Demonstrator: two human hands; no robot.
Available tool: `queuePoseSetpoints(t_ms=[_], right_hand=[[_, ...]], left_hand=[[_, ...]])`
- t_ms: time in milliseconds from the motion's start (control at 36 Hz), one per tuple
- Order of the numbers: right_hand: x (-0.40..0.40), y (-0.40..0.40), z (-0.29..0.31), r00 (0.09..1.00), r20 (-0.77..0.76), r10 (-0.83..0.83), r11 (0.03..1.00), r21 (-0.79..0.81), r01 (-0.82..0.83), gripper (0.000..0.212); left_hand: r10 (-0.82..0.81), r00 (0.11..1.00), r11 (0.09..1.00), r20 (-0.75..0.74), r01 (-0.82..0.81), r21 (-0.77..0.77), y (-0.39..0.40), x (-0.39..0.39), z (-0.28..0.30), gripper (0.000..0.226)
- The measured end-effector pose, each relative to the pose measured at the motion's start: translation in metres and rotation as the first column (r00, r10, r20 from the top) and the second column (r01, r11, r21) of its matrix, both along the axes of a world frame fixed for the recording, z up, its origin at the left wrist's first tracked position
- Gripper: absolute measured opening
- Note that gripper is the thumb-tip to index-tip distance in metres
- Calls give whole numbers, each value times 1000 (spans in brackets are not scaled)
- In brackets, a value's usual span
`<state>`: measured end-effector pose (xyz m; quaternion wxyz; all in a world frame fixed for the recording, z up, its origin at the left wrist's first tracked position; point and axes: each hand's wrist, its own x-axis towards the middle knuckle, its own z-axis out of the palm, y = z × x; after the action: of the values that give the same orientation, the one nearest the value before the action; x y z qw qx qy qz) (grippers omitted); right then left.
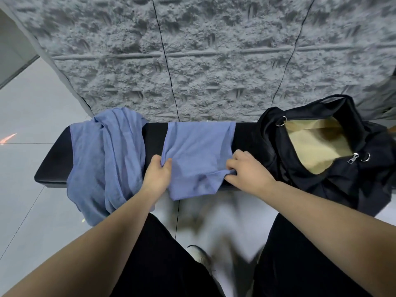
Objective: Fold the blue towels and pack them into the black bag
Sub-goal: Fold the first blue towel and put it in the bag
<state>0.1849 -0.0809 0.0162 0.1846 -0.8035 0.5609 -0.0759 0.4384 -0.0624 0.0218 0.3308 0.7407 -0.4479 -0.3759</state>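
Black fabric bag (334,168) at the right end of the black padded surface (55,159), its zipped mouth open on a tan lining; no towel visible inside. Two blue cloth towels: a crumpled towel (107,163) heaped at the left end and hanging off the near edge, and a flattened towel (199,151) in the middle, its long axis running from the wall toward the person. Left hand (157,171) pinches the flattened towel's left edge; right hand (246,170) grips its near right corner.
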Motion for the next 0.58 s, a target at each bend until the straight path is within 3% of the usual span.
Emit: queuePoseSetpoints(t_ms=[139, 250, 333, 472, 583], right_hand=[[-20, 11, -1, 997, 56, 46, 982, -183, -35, 14], [-29, 17, 6, 980, 195, -52, 999, 22, 48, 20], [-40, 18, 10, 980, 127, -151, 979, 155, 131, 26], [-55, 22, 14, 983, 22, -183, 968, 179, 176, 22], [-61, 27, 13, 976, 104, -189, 971, 169, 170, 29]], left_hand=[[56, 996, 997, -71, -59, -52, 4, 10, 4, 27], [88, 979, 992, -183, -103, -73, 11, 18, 9, 27], [56, 975, 996, -214, -69, -54, 19, 18, 13, 39], [-68, 995, 989, 70, 76, -126, 28, 10, 19, 55], [-152, 966, 940, 209, 207, -273, 38, 2, 24, 47]])
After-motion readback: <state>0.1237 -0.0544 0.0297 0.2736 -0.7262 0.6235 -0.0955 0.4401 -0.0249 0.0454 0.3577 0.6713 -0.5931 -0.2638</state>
